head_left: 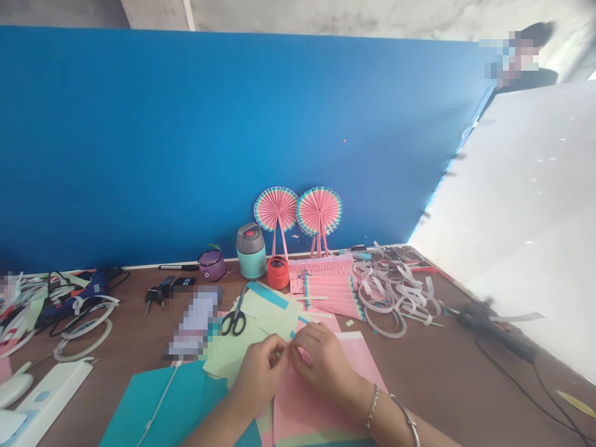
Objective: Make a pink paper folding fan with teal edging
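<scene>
My left hand [263,370] and my right hand [322,360] meet at the fingertips over a pink paper sheet [321,416]. The fingers of both are pinched closed, and whatever sits between them is hidden or too small to name. Beneath and left of them lie pale green sheets [267,316] and teal paper [153,397]. Black-handled scissors [236,320] rest on the green paper. Just beyond my hands is a pleated pink paper piece [333,295] with blue-green edges. Two round pink paper fans [277,210] lean against the blue partition.
Curled white strips [395,292] pile up at the right, near a dark corded tool [493,332]. A teal jar [252,251], red tape roll [278,273] and purple pot [212,265] stand along the blue partition [186,136]. A phone [195,324] and power strip [56,397] lie left.
</scene>
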Tool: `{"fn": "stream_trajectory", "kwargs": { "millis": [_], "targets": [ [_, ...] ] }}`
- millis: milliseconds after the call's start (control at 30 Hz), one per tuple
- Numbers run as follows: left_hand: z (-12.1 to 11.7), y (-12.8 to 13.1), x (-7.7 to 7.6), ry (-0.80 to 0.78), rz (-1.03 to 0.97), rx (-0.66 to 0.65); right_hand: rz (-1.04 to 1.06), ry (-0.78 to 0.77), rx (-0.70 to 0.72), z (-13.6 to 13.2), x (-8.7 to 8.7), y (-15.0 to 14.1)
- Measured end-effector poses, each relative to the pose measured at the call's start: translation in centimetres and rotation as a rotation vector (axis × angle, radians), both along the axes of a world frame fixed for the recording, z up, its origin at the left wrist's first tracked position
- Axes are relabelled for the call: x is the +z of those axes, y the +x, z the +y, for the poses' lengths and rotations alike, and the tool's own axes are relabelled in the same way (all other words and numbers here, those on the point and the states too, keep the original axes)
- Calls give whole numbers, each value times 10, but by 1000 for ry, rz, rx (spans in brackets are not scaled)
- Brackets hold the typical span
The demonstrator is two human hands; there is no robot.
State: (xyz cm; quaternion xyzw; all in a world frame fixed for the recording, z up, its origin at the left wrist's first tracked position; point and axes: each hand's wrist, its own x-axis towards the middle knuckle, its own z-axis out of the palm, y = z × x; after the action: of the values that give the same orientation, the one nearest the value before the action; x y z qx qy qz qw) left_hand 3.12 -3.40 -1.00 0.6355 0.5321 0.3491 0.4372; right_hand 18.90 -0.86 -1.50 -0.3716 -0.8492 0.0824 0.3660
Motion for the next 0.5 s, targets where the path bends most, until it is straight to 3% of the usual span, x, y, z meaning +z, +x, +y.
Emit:
{"fn": "stream_trajectory", "kwargs": {
  "millis": [233, 500],
  "targets": [
    [2, -1, -2, -22, -41, -2, 107, -141, -1, 1, -2, 0],
    [7, -5, -2, -123, -209, 17, 263, -424, -62, 4, 9, 6]
  ]
}}
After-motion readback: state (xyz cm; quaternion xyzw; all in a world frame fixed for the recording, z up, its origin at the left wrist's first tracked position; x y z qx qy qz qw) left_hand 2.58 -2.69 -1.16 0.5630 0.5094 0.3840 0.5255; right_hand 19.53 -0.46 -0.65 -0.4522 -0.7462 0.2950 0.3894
